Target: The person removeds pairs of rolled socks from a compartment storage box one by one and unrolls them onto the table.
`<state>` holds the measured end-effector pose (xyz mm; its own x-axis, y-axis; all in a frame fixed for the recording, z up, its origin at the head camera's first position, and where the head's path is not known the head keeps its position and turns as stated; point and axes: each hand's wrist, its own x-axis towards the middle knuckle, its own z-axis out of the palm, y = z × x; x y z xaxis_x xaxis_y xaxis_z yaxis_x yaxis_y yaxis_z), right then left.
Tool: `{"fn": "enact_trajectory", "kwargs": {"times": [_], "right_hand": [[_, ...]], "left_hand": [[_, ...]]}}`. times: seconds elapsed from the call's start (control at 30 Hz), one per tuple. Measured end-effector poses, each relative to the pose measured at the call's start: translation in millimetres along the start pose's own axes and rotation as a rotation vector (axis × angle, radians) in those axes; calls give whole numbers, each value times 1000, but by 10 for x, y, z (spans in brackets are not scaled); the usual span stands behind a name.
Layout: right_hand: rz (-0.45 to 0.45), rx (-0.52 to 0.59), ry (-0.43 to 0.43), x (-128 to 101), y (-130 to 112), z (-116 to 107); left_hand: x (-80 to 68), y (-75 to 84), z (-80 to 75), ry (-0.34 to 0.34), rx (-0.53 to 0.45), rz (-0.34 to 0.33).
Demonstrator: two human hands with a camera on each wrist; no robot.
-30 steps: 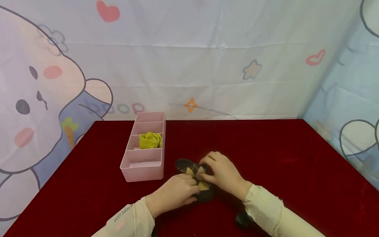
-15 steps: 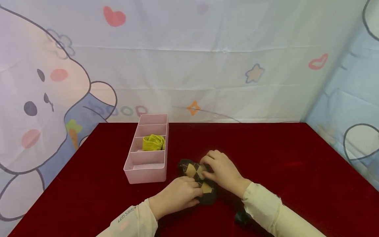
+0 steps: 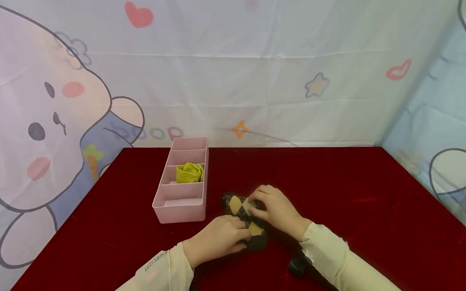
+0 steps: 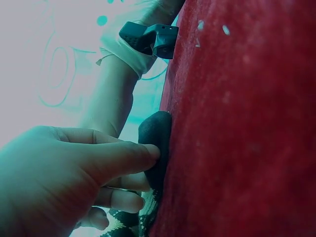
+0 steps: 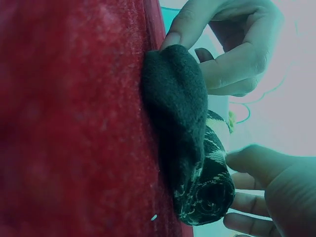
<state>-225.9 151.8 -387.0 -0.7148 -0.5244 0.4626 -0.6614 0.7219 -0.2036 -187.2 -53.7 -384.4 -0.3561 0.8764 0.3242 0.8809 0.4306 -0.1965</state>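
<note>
Lying on the dark red velvet tablecloth, near the middle of the near half, is a black sock with tan argyle diamonds, partly rolled up; the rolled end shows as a tight coil in the right wrist view, while the plain black toe end lies flat against the cloth. The left hand rests on the near end of the sock, fingers curled and pinching the dark fabric, its thumb laid along the toe end in the left wrist view; the right hand sits on the far right side of the sock, fingers bent over the rolled part and gripping it, fingertips touching the coil. Both arms wear cream long sleeves; a black wrist strap with a small camera shows under the right forearm.

To the left of the sock, just beside it, stands a pale pink plastic organiser box with four compartments, its long side running from near to far; a rolled mustard-yellow sock lies in the third compartment from the near end. Behind the table hangs a pale printed curtain with a cartoon rabbit, hearts and stars.
</note>
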Motion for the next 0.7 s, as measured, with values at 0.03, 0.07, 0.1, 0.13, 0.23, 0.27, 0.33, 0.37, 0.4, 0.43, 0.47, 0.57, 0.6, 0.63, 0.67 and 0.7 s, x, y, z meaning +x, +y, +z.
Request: {"fn": "enact_trajectory", "kwargs": {"times": [0.03,0.07,0.1,0.13,0.23,0.27,0.33,0.37,0.4,0.43,0.47,0.57,0.6,0.63,0.67,0.7], "right_hand": [[-2,-7,-4,0,-3,-4],[-6,-17,-8,0,-5,-6],[-9,-23,-13,0,-10,-10],[-13,-29,-16,-1,-12,-13],[-21,-41,-28,-7,-19,-19],[-23,-43,-30,-8,-22,-20],[-24,-48,-34,-10,-23,-18],[-24,-49,-36,-10,-23,-17],[-22,-54,-37,-10,-22,-13],[-19,-57,-40,-10,-22,-10],[-17,-58,-42,-10,-21,-5],[-1,-50,-55,-12,-20,9],[4,-49,-59,-14,-21,14],[9,-47,-63,-14,-21,17],[14,-45,-66,-13,-23,19],[17,-46,-66,-11,-24,19]], "left_hand": [[1,-1,-2,-1,0,-1],[2,-2,-3,-2,-2,-2],[2,-3,-3,-3,-5,-3],[2,-2,-4,-5,-8,-4],[-4,0,-6,-7,-17,-7],[-6,0,-5,-8,-22,-8],[-9,-3,-2,-7,-30,-10],[-10,-5,3,-2,-32,-10],[-11,-7,9,4,-31,-8],[-12,-10,14,11,-29,-7],[-13,-13,18,21,-27,-7],[-21,-19,30,55,-29,-8],[-24,-21,32,62,-32,-10],[-27,-22,34,66,-39,-12],[-28,-25,38,68,-45,-15],[-26,-28,41,67,-49,-16]]}}
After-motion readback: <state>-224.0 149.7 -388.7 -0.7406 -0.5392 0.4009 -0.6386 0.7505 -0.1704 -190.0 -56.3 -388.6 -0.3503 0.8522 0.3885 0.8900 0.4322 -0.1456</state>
